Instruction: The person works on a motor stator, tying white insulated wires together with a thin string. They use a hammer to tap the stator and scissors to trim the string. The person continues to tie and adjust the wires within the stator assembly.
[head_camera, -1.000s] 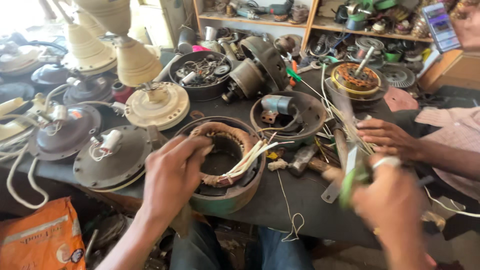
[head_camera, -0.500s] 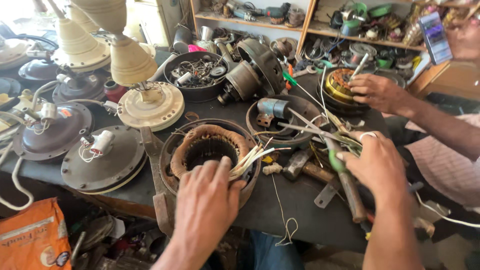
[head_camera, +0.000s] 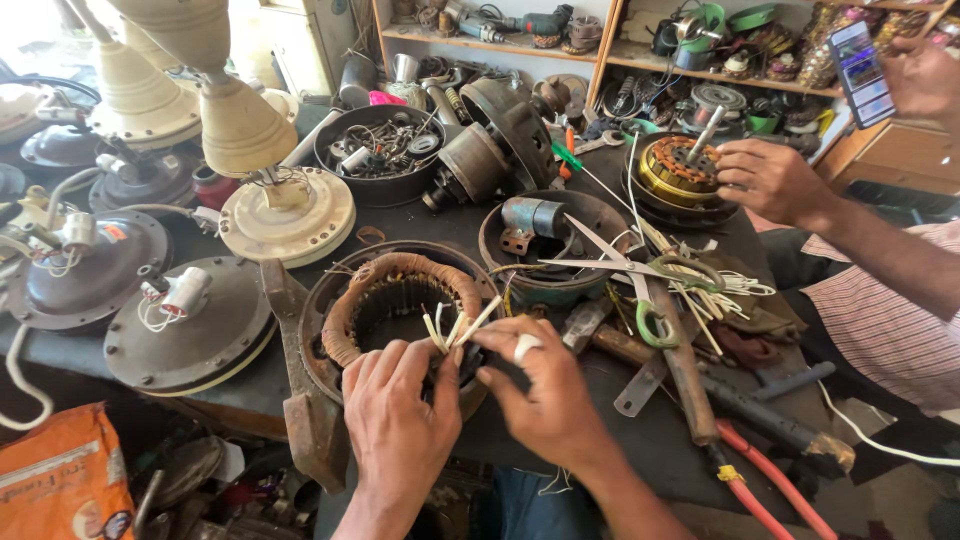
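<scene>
The left hand (head_camera: 400, 420) rests on the near rim of a round fan motor (head_camera: 395, 315) whose ring of copper-brown winding sits just ahead of the fingers. Its fingers are curled, and thumb and forefinger pinch the base of a small bunch of cream wire sleeves (head_camera: 455, 325) that stick up from the winding. The right hand (head_camera: 545, 385), touching the left at the fingertips, is half closed and grips the same bunch from the other side; a white band wraps one finger. Just beyond the right hand lie scissors with green handles (head_camera: 640, 290) and a rusty flat tool (head_camera: 685, 365). Farther right, another person's hand (head_camera: 765, 180) rests on a yellow-rimmed coil (head_camera: 675, 170).
</scene>
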